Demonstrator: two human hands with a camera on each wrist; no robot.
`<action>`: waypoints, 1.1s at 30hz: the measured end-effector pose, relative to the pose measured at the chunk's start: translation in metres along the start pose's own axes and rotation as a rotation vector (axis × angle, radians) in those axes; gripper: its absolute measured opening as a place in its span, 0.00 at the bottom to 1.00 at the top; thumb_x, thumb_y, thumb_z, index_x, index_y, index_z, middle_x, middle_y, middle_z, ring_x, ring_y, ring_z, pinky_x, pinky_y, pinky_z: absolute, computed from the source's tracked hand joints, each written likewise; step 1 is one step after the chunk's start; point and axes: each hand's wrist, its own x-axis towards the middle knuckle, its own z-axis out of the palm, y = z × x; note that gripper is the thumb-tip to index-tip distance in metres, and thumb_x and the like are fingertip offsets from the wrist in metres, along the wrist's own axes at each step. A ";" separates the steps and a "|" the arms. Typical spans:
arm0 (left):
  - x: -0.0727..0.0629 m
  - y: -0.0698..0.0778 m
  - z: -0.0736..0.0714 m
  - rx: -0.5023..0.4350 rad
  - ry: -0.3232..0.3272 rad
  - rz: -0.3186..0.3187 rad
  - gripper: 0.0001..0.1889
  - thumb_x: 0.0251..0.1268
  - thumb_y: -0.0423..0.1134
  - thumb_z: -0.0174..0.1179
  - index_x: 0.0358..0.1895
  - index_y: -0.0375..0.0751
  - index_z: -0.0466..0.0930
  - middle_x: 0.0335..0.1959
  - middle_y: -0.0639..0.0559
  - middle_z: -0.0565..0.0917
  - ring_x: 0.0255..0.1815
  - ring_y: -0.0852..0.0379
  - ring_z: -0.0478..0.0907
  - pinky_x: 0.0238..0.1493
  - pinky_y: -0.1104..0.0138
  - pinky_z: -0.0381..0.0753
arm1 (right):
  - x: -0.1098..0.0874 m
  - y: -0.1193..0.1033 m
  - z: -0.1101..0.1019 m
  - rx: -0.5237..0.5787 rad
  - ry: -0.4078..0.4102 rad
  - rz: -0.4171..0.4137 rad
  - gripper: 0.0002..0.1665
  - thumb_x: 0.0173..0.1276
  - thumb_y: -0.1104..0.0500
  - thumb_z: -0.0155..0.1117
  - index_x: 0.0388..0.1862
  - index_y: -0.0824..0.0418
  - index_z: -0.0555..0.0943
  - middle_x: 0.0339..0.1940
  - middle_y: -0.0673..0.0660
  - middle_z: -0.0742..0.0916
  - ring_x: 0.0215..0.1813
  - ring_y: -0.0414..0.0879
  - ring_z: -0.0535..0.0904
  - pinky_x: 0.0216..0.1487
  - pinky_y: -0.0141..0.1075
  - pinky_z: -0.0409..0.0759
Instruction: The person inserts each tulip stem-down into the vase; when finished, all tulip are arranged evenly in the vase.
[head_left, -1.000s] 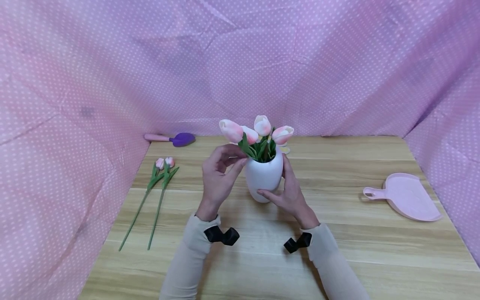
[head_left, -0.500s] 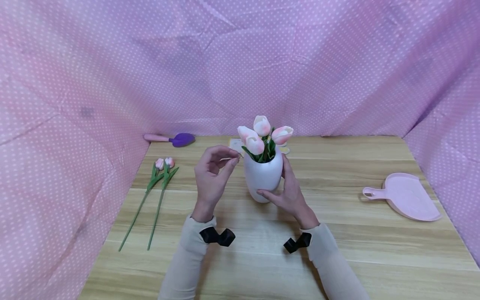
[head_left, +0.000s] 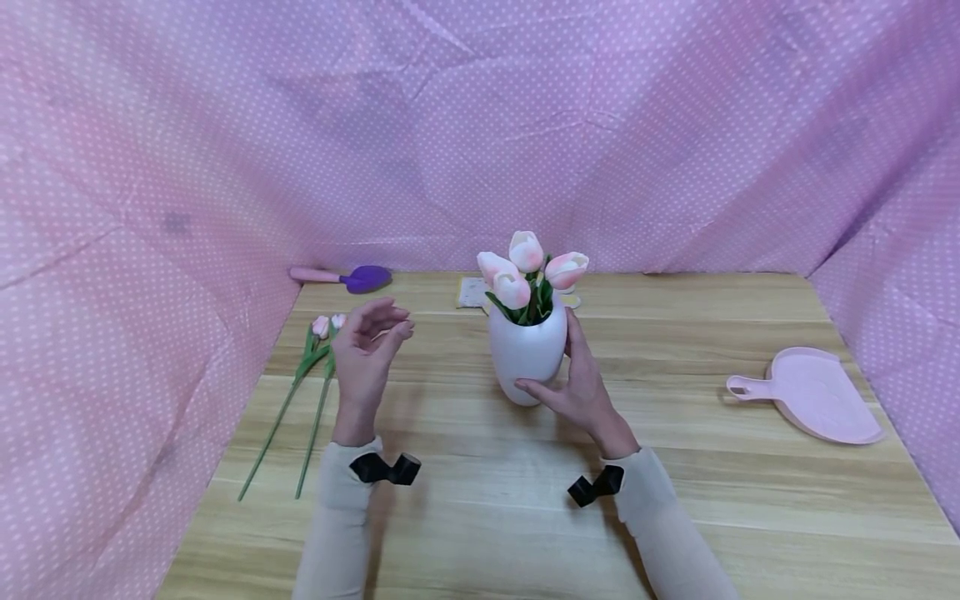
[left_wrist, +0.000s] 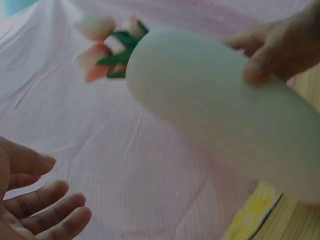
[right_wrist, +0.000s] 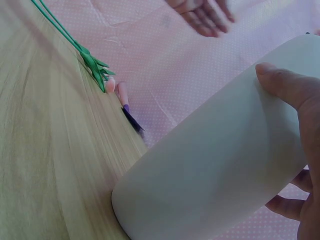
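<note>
Plain, pale beige long sleeves covered the person's forearms, the left sleeve [head_left: 331,542] and the right sleeve [head_left: 681,533] both fairly close-fitting, with soft creases in the cloth and slightly bulkier, rumpled cuffs at the wrists. Beyond those cuffs, the left hand [head_left: 363,358] and the right hand [head_left: 573,393] were bare. On the inner side of each cuff sat a small black device, the left wrist camera [head_left: 384,472] and the right wrist camera [head_left: 596,486], each formed of two angular, faceted blocks joined by a narrower neck.
</note>
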 end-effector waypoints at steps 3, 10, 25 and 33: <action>0.002 -0.003 -0.019 -0.012 0.036 -0.025 0.19 0.56 0.13 0.60 0.50 0.29 0.80 0.36 0.53 0.88 0.35 0.63 0.86 0.37 0.74 0.88 | 0.000 0.000 0.000 -0.002 0.000 -0.001 0.74 0.46 0.63 0.85 0.82 0.55 0.45 0.75 0.60 0.70 0.71 0.53 0.71 0.66 0.56 0.79; 0.007 -0.003 -0.059 0.073 0.137 -0.135 0.23 0.56 0.12 0.59 0.45 0.45 0.83 0.34 0.54 0.87 0.32 0.65 0.84 0.34 0.75 0.87 | 0.000 0.001 0.000 0.001 0.000 -0.002 0.73 0.46 0.63 0.85 0.82 0.55 0.46 0.75 0.60 0.70 0.71 0.54 0.71 0.66 0.57 0.79; 0.001 -0.013 -0.127 0.381 0.307 -0.367 0.17 0.59 0.21 0.62 0.46 0.46 0.81 0.32 0.60 0.84 0.28 0.68 0.82 0.29 0.76 0.86 | 0.000 0.002 0.000 0.001 0.006 -0.014 0.74 0.45 0.64 0.85 0.82 0.56 0.45 0.76 0.61 0.69 0.71 0.54 0.71 0.66 0.57 0.78; -0.007 -0.029 -0.147 0.667 0.222 -0.417 0.20 0.62 0.26 0.64 0.58 0.28 0.78 0.32 0.66 0.80 0.27 0.74 0.78 0.29 0.78 0.85 | 0.000 0.001 0.000 0.000 0.001 -0.005 0.74 0.46 0.63 0.85 0.82 0.54 0.45 0.76 0.60 0.70 0.71 0.53 0.71 0.66 0.56 0.79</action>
